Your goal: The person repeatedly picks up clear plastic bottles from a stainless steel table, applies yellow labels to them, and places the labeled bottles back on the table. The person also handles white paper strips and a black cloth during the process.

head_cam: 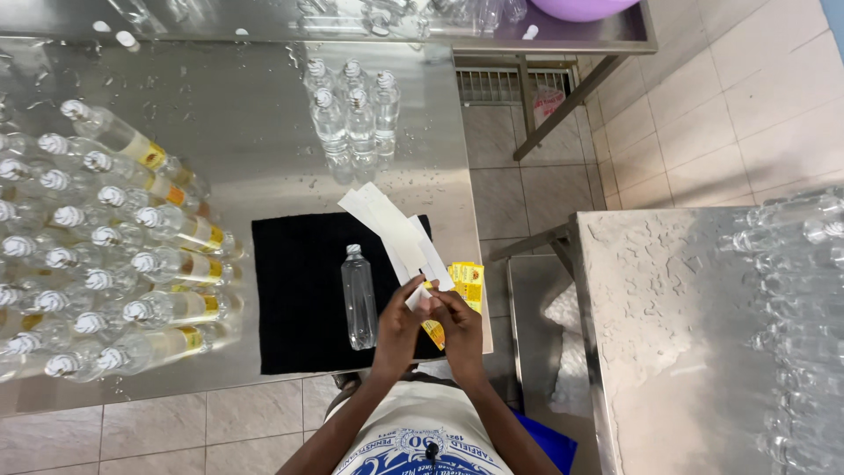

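Low in the frame's centre, both the left hand (pixel 397 324) and right hand (pixel 461 327) are pinching a yellow label (pixel 466 283) with white backing strip (pixel 396 230), while the clear bottle (pixel 358 297) is lying lengthwise up-frame, just left, nearer the left hand, on the black mat (pixel 294 299)

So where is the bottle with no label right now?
The unlabelled bottle lies on the black mat, just left of the person's left hand.
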